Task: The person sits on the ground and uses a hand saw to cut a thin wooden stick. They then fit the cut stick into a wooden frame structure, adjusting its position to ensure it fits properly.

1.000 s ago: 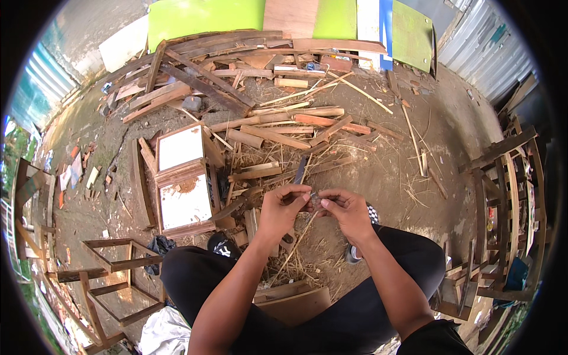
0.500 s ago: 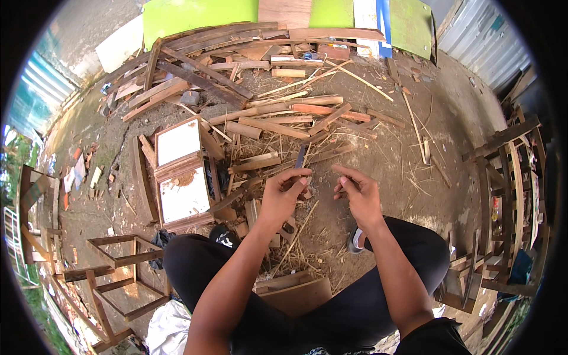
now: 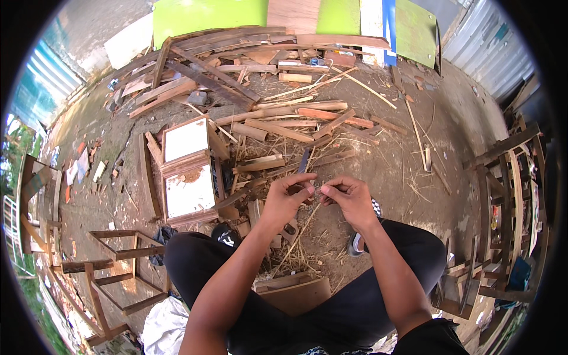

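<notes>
Well clear of the cabinet's (image 3: 187, 165) edge, left hand (image 3: 286, 201) nearly meets right hand (image 3: 351, 202).

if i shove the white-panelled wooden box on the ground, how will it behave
The box is probably stiff, being wood-framed. Its flat-sided, blocky shape suggests sliding rather than rolling. Brown debris on top looks loose and may spill if jolted.

No words or numbers can be read. On the dark shoe (image 3: 225, 235), below and to the left of the left hand (image 3: 288, 201), stands a white mark, too small and blurred to tell whether it is lettering.
</notes>
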A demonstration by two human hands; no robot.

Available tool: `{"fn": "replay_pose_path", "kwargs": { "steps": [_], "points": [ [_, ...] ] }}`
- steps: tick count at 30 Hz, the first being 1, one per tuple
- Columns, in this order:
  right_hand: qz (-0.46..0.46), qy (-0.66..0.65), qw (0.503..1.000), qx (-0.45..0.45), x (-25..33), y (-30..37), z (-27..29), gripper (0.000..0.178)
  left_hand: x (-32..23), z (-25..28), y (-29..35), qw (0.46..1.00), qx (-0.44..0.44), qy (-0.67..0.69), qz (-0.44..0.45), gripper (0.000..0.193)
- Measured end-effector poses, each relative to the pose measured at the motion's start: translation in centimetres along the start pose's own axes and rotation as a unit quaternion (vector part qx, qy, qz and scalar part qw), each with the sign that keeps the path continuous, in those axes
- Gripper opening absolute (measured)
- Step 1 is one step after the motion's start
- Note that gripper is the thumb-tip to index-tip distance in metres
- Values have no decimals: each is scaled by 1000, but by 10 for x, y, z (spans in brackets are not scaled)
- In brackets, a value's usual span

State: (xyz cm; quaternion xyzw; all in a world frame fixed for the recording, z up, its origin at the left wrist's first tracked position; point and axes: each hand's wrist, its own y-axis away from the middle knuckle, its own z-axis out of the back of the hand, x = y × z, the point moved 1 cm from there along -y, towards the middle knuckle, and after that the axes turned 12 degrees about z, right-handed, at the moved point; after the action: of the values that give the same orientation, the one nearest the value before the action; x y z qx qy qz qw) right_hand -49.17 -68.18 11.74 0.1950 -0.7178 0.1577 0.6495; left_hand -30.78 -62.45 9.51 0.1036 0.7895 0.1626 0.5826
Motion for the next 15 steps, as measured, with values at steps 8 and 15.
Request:
{"fn": "replay_pose_path", "kwargs": {
  "steps": [8, 15],
  "points": [
    [-2, 1, 1000, -18, -3, -1, -12, 12, -2, 4, 9, 1000, -6, -15, 10, 26],
    [10, 1, 1000, -18, -4, 0, -11, 18, -2, 0, 9, 999, 12, 49, 11, 27]
  ]
}}
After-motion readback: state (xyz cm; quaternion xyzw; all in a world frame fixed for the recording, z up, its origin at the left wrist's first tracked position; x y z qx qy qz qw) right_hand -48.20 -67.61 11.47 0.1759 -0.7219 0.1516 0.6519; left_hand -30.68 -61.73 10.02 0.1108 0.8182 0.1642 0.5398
